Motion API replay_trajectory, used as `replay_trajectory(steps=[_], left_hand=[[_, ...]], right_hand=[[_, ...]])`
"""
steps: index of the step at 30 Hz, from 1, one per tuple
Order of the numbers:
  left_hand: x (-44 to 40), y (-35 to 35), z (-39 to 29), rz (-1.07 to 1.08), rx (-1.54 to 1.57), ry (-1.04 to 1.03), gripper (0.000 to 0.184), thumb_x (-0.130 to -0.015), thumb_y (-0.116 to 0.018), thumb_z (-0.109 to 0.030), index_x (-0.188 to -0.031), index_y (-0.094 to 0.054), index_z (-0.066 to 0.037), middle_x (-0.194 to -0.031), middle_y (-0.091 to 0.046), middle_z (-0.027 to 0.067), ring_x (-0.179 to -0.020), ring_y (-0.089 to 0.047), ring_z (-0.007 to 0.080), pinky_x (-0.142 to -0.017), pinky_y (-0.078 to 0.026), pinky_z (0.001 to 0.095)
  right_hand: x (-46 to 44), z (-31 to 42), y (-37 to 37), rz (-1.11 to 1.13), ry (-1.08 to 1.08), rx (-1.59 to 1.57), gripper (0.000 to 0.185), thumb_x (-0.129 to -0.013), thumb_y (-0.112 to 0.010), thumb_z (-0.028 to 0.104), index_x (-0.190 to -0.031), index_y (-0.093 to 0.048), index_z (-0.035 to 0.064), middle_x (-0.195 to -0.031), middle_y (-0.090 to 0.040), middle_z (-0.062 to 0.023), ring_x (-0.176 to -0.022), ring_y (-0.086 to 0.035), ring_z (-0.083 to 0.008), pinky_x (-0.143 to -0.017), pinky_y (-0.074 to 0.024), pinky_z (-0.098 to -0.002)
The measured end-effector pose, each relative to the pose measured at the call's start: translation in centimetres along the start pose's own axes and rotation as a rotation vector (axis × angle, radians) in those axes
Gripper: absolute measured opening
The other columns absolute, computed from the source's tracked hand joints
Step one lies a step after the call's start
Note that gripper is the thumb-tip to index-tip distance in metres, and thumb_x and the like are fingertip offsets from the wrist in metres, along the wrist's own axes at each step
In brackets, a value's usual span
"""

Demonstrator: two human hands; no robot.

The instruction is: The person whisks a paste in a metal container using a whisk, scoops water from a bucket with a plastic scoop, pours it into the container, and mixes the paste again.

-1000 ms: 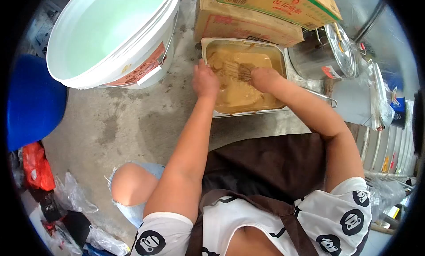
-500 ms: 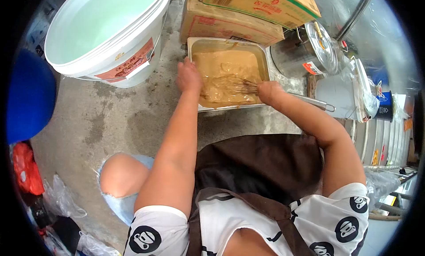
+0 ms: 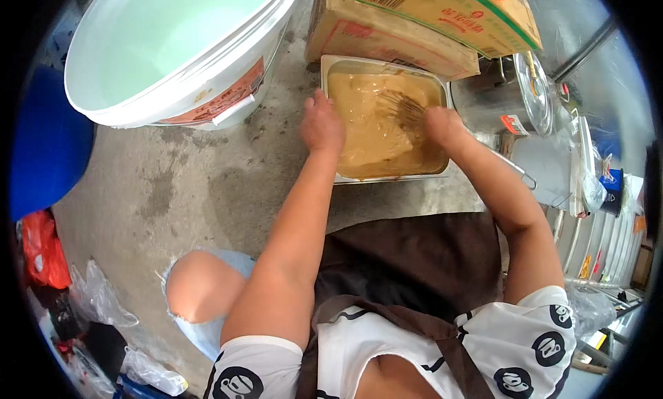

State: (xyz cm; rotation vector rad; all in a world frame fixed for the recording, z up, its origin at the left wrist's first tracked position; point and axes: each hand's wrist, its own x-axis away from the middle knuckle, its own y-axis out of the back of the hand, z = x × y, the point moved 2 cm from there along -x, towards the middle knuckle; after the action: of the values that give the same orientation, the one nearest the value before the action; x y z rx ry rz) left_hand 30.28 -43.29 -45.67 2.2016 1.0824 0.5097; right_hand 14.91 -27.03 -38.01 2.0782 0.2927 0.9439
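Observation:
A rectangular metal pan [image 3: 391, 179] full of thick tan batter [image 3: 376, 140] rests on the concrete floor. My right hand [image 3: 445, 128] is closed around a wire whisk [image 3: 404, 110] near the base of its wires, and the wires dip into the batter toward the pan's far right. The whisk's metal handle runs back under my right forearm, its looped end sticking out beyond. At the pan's left rim, my left hand [image 3: 322, 125] grips the edge, fingertips on the rim and thumb hidden.
Left of the pan stands a big white bucket [image 3: 235, 81] of pale green liquid. Behind are stacked cardboard boxes [image 3: 400, 36]. On the right are a lidded steel pot [image 3: 483, 99] and a white tub [image 3: 542, 161]. A blue barrel [image 3: 52, 140] stands far left, above plastic bags [image 3: 100, 295].
The whisk has moved through the batter toward the far side of the pan, with my right hand. The whole view has shifted, so the pan and bucket appear displaced. My left hand stays at the rim.

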Motion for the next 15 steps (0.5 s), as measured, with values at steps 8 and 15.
replay_trajectory(steps=[8, 15], left_hand=[[-0.3, 0.0, 0.0, 0.015, 0.08, 0.031, 0.029, -0.088, -0.041, -0.019, -0.113, -0.048, -0.008, -0.099, -0.05, 0.0176, -0.085, -0.053, 0.0386, -0.071, -0.044, 0.0462], [-0.4, -1.0, 0.7, -0.014, 0.115, -0.022, 0.03, -0.088, -0.04, -0.018, -0.113, -0.047, -0.004, -0.1, -0.05, 0.0196, -0.088, -0.053, 0.038, -0.072, -0.044, 0.0466]], right_hand=[[-0.6, 6.2, 2.9, -0.062, 0.243, 0.08, 0.018, -0.077, -0.05, 0.015, -0.084, -0.065, 0.0072, -0.084, -0.065, -0.0118, -0.08, -0.064, -0.0258, -0.067, -0.0503, -0.0357], [3.4, 6.9, 0.3, 0.012, 0.28, 0.025, 0.019, -0.08, -0.049, 0.018, -0.088, -0.065, 0.0099, -0.093, -0.063, -0.0137, -0.088, -0.062, -0.0258, -0.068, -0.0498, -0.0388]])
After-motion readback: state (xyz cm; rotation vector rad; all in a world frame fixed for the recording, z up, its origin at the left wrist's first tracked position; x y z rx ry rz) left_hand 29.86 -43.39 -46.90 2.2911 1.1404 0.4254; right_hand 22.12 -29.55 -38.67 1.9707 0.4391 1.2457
